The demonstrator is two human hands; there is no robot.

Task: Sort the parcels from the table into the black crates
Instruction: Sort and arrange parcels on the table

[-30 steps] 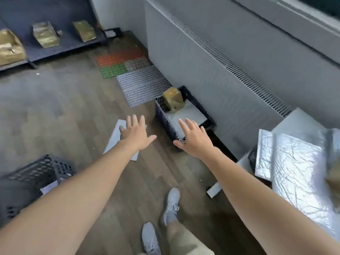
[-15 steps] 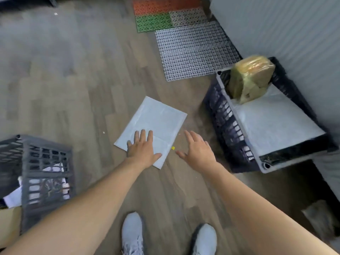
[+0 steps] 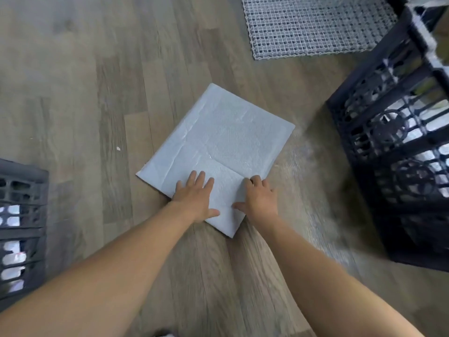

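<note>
Both grips were down on the white parcel (image 3: pixel 218 147), which lay flat on the floor (image 3: pixel 73 93).
The left grip (image 3: pixel 196 195) lay spread flat on its near end, and the right grip (image 3: pixel 258 198) curled its fingers over the right edge, thumb on top. The parcel's long axis ran away from the person, leaning right toward the black crate (image 3: pixel 393 154), which stood nearer the right grip.

The floor (image 3: pixel 73 93) is grey-brown wood-look planking. 1 flat white parcel (image 3: pixel 230 142) lies on it near the middle, turned corner-on. 1 grey grid mat (image 3: pixel 315 25) lies at the top. 2 black crates stand well apart on the planks: the right crate (image 3: pixel 401 166) and the left crate (image 3: pixel 21 215). 1 small white speck (image 3: pixel 118 148) lies left of the parcel.
</note>
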